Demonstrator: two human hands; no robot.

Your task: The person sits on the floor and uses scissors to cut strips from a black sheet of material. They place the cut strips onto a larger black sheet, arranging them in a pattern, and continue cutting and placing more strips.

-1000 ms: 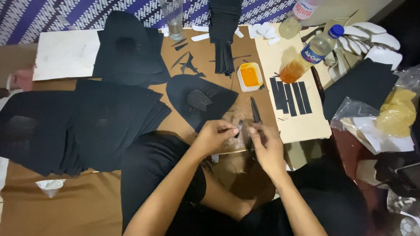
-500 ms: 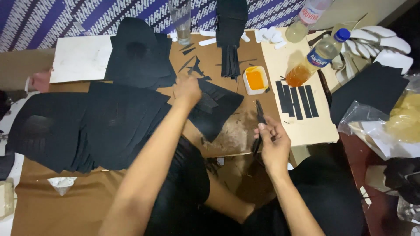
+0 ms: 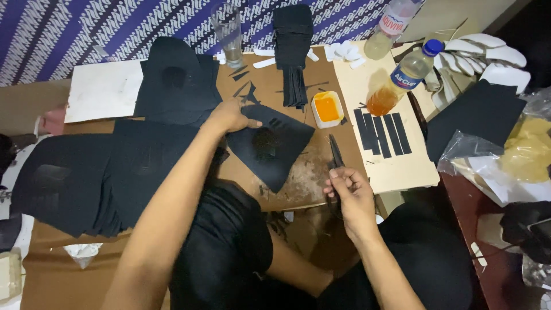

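Observation:
My left hand [image 3: 229, 116] reaches forward over the brown work board [image 3: 310, 183]. It grips the upper left corner of a black cut sheet [image 3: 275, 146], thumb lying on top. Small black offcuts [image 3: 244, 92] lie just beyond it. My right hand [image 3: 350, 195] stays near the board's front edge, shut on a pair of dark scissors [image 3: 334, 154]. Their closed blades point away from me, to the right of the sheet.
Stacked black sheets [image 3: 86, 178] lie at left, with a white sheet [image 3: 100, 92] behind them. A drinking glass [image 3: 228, 31], an orange-filled tub [image 3: 327, 108], two plastic bottles [image 3: 402, 80], black strips [image 3: 381, 132] on a pale board, and plastic bags [image 3: 516, 149] fill the back and right.
My hands were together at the board's front edge. My left hand has since stretched out to the black sheet, while my right hand stayed put with the scissors.

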